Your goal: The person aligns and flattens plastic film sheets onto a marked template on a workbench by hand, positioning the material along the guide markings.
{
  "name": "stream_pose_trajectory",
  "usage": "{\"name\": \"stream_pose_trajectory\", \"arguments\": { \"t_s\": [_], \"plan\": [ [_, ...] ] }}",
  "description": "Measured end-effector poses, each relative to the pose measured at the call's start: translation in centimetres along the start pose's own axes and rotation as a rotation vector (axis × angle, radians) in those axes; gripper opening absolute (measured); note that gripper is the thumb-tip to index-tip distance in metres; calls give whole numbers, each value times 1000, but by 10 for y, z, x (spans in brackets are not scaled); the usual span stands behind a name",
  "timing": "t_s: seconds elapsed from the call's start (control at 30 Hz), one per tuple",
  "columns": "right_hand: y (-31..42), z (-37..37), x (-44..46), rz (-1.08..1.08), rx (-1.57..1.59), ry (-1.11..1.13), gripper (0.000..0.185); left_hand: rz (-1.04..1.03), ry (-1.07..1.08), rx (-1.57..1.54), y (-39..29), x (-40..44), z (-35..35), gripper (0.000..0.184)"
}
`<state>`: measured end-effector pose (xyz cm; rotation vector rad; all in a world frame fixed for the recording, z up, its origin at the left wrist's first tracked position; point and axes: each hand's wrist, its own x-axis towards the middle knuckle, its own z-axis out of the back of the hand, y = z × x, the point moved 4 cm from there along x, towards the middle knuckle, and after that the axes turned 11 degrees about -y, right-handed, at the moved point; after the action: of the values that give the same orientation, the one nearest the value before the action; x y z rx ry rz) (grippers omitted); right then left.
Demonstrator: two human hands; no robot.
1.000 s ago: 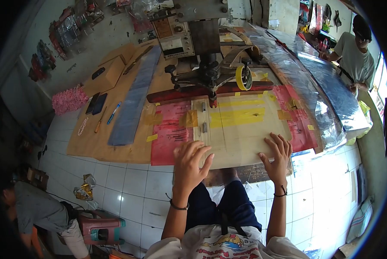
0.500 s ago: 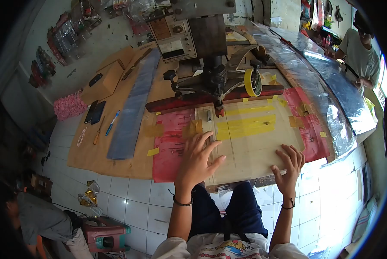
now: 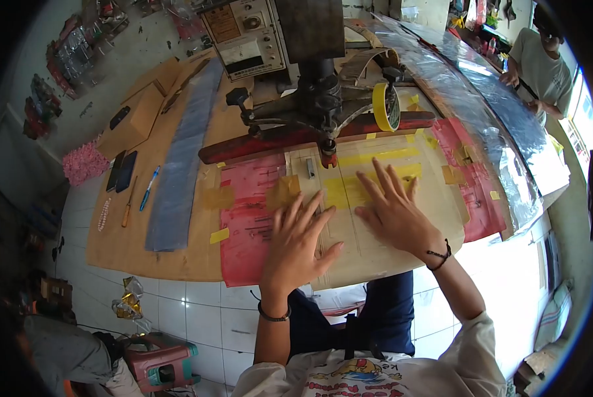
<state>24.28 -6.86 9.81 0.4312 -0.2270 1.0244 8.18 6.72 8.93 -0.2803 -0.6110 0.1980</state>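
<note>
My left hand (image 3: 301,239) lies spread across the seam where the red sheet (image 3: 243,255) meets the tan board (image 3: 389,255). Its fingers are apart and hold nothing. Farther up the board, my right hand (image 3: 399,215) rests flat with fingers spread, its fingertips over the yellow tape strips (image 3: 343,193). A small metal piece (image 3: 311,168) sits on the board beyond my left fingertips. Above the board's far edge hangs the machine's press head (image 3: 326,149), with a long dark red bar (image 3: 263,144) behind it. A roll of yellow tape (image 3: 380,107) hangs on its right arm.
On the left of the table are a long clear plastic strip (image 3: 185,159), a blue pen (image 3: 149,188), a screwdriver (image 3: 129,202) and a phone (image 3: 128,169). Plastic sheeting (image 3: 468,99) covers the right side, where another person (image 3: 541,73) stands. A stool (image 3: 160,362) is at lower left.
My right hand has moved from the board's right edge up and left onto its middle, near the yellow tape. My left hand stays near the seam. The view has shifted slightly.
</note>
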Motion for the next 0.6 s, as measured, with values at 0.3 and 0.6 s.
{"name": "stream_pose_trajectory", "arguments": {
  "t_s": [0.3,0.6],
  "plan": [
    [8,-19,26,275,94,34,64,20,11,-40,0,1,1,62],
    [7,-14,20,185,86,6,64,-21,-16,-14,1,-1,0,76]
  ]
}}
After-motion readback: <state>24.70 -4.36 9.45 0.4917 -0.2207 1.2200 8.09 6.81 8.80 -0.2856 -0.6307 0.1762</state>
